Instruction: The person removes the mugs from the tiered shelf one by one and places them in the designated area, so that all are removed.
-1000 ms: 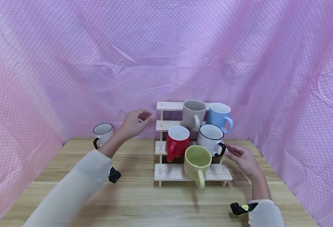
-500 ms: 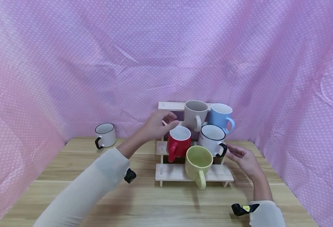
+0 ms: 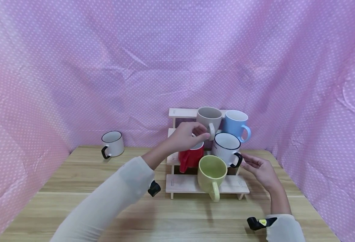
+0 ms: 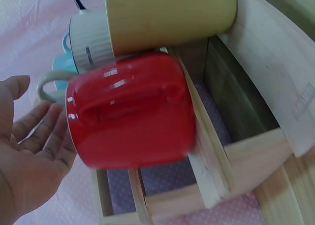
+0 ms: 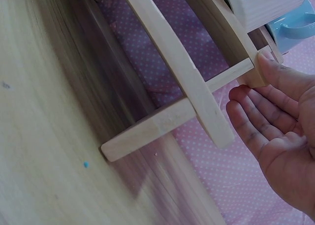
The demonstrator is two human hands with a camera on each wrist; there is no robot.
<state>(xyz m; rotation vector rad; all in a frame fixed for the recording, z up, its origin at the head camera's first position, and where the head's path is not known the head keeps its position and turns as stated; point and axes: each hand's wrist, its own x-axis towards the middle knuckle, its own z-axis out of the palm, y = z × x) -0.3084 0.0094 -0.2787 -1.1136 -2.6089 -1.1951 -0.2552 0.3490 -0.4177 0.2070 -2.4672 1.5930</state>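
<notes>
Over the red mug point(image 3: 194, 157) hovers my left hand point(image 3: 186, 136), thumb apart from the fingers. Its fingertips are close to the handle of the grey mug point(image 3: 210, 121); the left wrist view shows that handle point(image 4: 45, 82) just past them, and whether they touch is unclear. My right hand point(image 3: 263, 172) holds the right end of a board of the tiered wooden rack point(image 5: 256, 75), thumb above and fingers below. On the rack also stand a white mug point(image 3: 224, 151) with black rim, a yellow-green mug point(image 3: 208, 174) and a light blue mug point(image 3: 232, 125).
Another white mug point(image 3: 114, 144) with a black handle stands at the table's back left. Pink dotted cloth point(image 3: 177, 50) hangs behind and along both sides. Bare wood of the table point(image 3: 177, 218) shows in front of the rack.
My left hand has moved right, from beside the rack's left end to above the red mug, by the grey mug's handle. The right hand stays at the rack's right end.
</notes>
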